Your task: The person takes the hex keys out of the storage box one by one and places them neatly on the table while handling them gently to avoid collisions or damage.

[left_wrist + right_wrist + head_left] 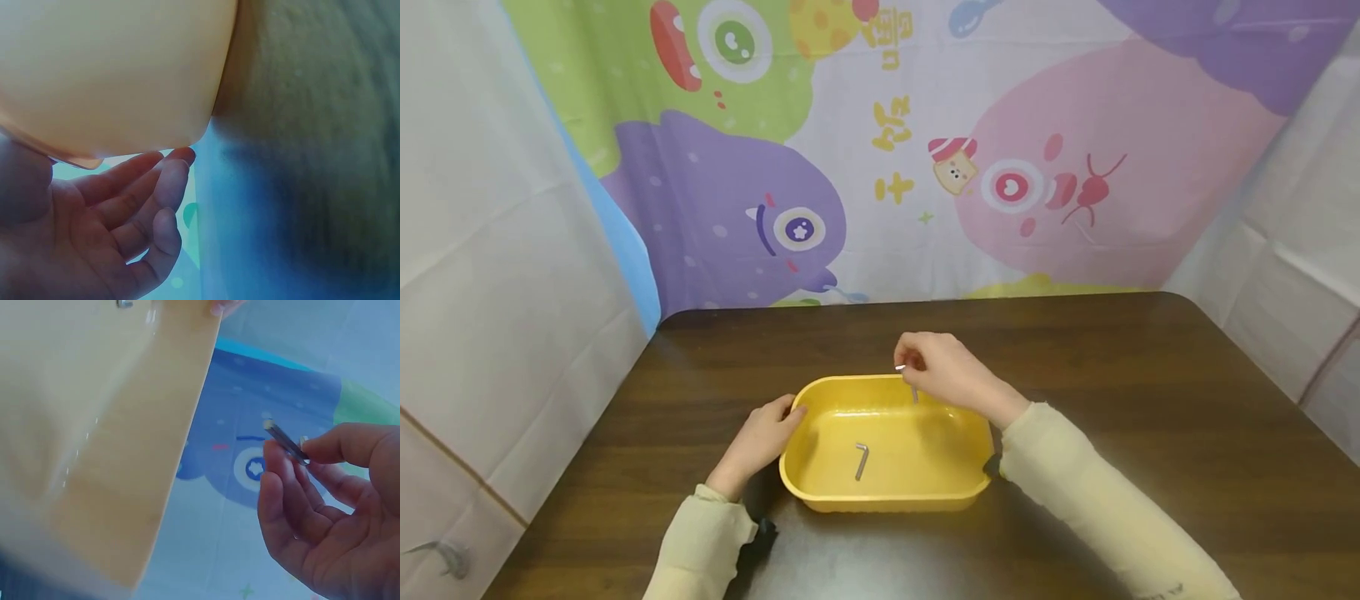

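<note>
A yellow plastic tray [891,502] with rounded corners sits on the table. My left hand [762,437] grips its left end, thumb over the rim and fingers along the outer wall; in the left wrist view, those fingers [172,184] lie close under the wall. Inside the tray, left of centre, lies a small L-shaped metal hex key [862,462]. Above the far right part of the tray, my right hand [951,371] pinches a second hex key [286,442] between thumb and fingertips. Its long arm points down in the head view.
The dark wood table [1075,350] extends around the tray on all sides. Behind its far edge hangs a curtain [917,250] printed with cartoon monsters. Pale cloth panels [512,208] stand at the left and right. Dark straps [765,537] show at the sleeve cuffs.
</note>
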Demonstrator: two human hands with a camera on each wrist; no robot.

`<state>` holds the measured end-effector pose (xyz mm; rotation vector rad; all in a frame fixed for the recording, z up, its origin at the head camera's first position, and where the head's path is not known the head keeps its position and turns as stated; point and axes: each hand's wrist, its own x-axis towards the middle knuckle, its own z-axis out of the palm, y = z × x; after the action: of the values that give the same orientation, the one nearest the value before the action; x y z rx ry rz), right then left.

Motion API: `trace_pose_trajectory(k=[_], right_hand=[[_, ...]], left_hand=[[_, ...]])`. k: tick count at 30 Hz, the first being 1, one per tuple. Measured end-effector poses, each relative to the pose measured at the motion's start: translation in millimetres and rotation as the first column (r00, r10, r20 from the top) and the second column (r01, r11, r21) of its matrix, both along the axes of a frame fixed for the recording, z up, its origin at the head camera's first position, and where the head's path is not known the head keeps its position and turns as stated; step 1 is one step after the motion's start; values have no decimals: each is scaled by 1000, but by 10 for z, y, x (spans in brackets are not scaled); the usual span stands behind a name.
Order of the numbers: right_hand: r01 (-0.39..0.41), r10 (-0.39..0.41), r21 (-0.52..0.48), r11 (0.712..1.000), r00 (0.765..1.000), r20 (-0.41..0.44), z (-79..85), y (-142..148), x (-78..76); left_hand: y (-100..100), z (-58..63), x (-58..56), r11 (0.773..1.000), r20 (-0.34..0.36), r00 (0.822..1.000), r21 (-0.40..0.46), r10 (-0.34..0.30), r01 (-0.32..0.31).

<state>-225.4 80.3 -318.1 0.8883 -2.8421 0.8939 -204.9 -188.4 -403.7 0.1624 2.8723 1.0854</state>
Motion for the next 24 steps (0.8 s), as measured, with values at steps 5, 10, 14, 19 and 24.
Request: trace_pose_trajectory(k=[5, 10, 14, 19, 24], right_hand=[[61, -61, -70, 996, 998, 0, -22, 169, 15], [108, -107, -118, 987, 994, 10, -44, 299, 39], [159, -157, -152, 975, 987, 22, -82, 410, 49], [201, -200, -146, 969, 980, 19, -174, 557, 40], [230, -222, -158, 960, 973, 67, -269, 724, 45]], left_hand=[[2, 1, -3, 1000, -4, 1000, -5, 3, -3], [0, 3, 1, 1000, 6, 1000, -3, 6, -6], [2, 16, 7, 1000, 12, 1000, -2, 4, -4], [1, 25, 10, 1000, 17, 1000, 1, 2, -2], [-8, 27, 11, 1000, 18, 1000, 3, 3, -3]])
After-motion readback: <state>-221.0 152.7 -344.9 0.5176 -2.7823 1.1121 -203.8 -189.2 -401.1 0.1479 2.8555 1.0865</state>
